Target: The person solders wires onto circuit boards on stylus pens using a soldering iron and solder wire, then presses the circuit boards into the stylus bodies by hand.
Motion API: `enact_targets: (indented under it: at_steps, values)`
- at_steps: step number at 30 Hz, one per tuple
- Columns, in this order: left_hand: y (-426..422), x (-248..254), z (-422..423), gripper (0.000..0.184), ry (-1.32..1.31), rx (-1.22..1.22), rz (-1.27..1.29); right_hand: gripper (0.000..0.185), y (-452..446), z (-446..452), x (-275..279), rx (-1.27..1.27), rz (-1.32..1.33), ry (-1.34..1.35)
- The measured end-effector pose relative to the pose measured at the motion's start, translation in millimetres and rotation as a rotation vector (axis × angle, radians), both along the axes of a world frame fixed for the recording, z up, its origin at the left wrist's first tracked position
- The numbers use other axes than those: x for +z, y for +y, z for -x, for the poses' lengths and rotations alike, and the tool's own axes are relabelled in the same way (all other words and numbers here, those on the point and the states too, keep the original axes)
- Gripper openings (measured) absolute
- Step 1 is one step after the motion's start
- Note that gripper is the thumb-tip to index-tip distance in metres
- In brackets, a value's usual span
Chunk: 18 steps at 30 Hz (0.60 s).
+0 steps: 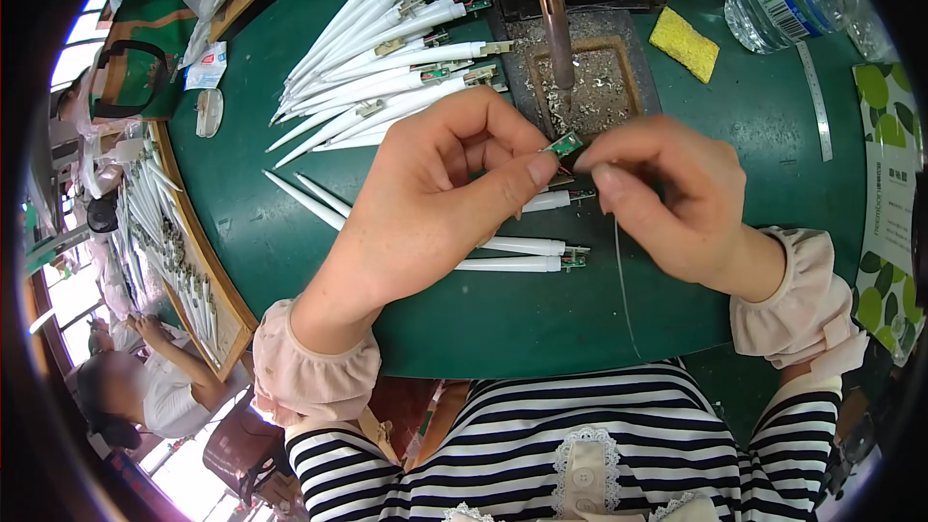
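Note:
My left hand [435, 203] is closed, pinching a small green circuit board [565, 144] between thumb and forefinger. Whether a pen body is attached to the board is hidden by my fingers. Close to its right, my right hand [681, 198] is closed too, thumb and forefinger together on a thin length of solder wire [622, 280] that trails down over the table. Just above both hands, a soldering iron [555, 29] points down over a tray [643, 48] littered with solder bits. Beneath my left hand lie a few white pen bodies [512, 264] with boards at their ends.
A pile of white pens [377, 77] lies at the upper left. A yellow sponge [684, 43], a plastic bottle [783, 5] and a steel ruler [815, 101] are on the right. At far left, a wooden tray [208, 329] holds more pens, near a seated person [164, 391].

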<state>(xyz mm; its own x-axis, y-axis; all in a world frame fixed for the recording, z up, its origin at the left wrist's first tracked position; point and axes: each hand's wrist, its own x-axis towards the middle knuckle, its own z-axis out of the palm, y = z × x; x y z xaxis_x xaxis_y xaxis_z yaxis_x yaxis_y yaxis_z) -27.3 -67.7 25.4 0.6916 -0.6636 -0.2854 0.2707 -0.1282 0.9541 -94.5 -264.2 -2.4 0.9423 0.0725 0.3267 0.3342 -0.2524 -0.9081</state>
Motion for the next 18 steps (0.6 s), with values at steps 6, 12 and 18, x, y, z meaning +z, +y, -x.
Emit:
enact_targets:
  at_steps: [6,12,18]
  values:
    - [-2.8,0.7,1.5,0.012,0.070,-0.039,-0.020,0.016,4.7,-0.7,-7.0,-0.050,-0.182,0.144]
    - [-6.2,-0.7,1.4,0.008,0.226,0.010,0.058,0.016,5.5,-3.2,-10.8,-0.046,-0.154,0.085]
    - [-7.6,-4.7,3.9,0.005,0.238,0.042,0.039,0.018,0.4,-1.0,-4.7,0.058,-0.029,0.158]
